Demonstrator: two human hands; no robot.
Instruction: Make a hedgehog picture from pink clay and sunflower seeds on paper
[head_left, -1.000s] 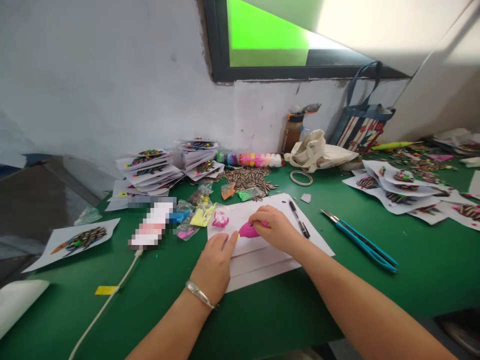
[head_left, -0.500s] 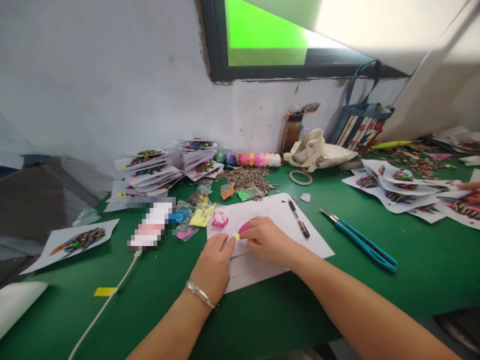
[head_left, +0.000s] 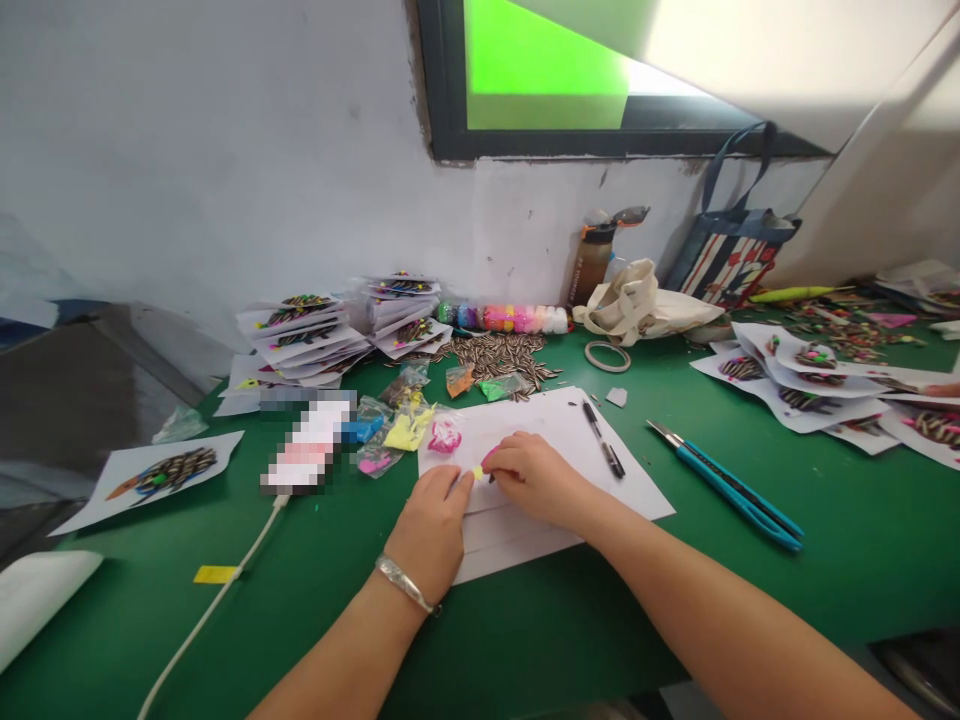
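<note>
My left hand (head_left: pixel 431 525) lies on the left edge of the white paper (head_left: pixel 547 420), fingers fairly straight, thumb tip beside a small yellow piece of modelling clay (head_left: pixel 477 472). Just right of it, my right hand (head_left: pixel 534 475) bends over the sheet with its fingertips pinched together. Magenta clay (head_left: pixel 489 455) shows partly from under those fingers, and a small dark bit is visible at the tips. What exactly the pinch holds is hidden. Small bags of pink clay (head_left: pixel 445 436) and yellow clay (head_left: pixel 409 428) lie close by.
A black pen (head_left: pixel 604 440) rests on the paper; a blue utility knife (head_left: pixel 727 485) lies to its right. Behind are sunflower seeds (head_left: pixel 499 360), a tape roll (head_left: pixel 607 356) and stacked seed pictures (head_left: pixel 300 340). A white cable (head_left: pixel 217 600) crosses the left side. Another person's hand (head_left: pixel 943 389) shows at far right.
My right fingers have drawn together over the magenta clay, covering more of it. The left hand keeps its place on the paper. The view has shifted slightly; the other person's hand shows less.
</note>
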